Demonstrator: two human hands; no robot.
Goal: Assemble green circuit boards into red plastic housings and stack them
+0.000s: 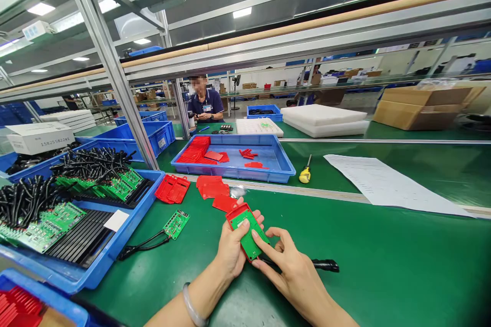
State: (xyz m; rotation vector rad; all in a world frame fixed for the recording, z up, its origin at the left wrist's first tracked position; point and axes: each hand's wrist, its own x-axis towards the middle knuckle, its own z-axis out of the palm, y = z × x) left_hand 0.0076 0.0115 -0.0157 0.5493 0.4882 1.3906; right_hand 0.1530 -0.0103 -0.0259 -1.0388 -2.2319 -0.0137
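Note:
My left hand [231, 250] is closed round a shallow red plastic case [233, 210], with its thumb flat on the green circuit board [249, 243] seated in it. On the board's right side rest the fingertips of my right hand [289, 263]; its thumb and index finger grip the lower edge, near where a cable comes out. This black cable [325, 264] passes behind the right hand, and its thick end shows beyond. Left of the hands, a second circuit board [176, 224] with black leads lies on the green bench. Several flat red plastic pieces [212, 187] lie just behind the hands.
A blue tray [268, 176] of red parts stands behind. At left, a blue bin [90, 278] holds several boards with black cables. A yellow screwdriver [305, 173] and paper sheets [391, 184] lie right. A person [213, 102] sits across the bench.

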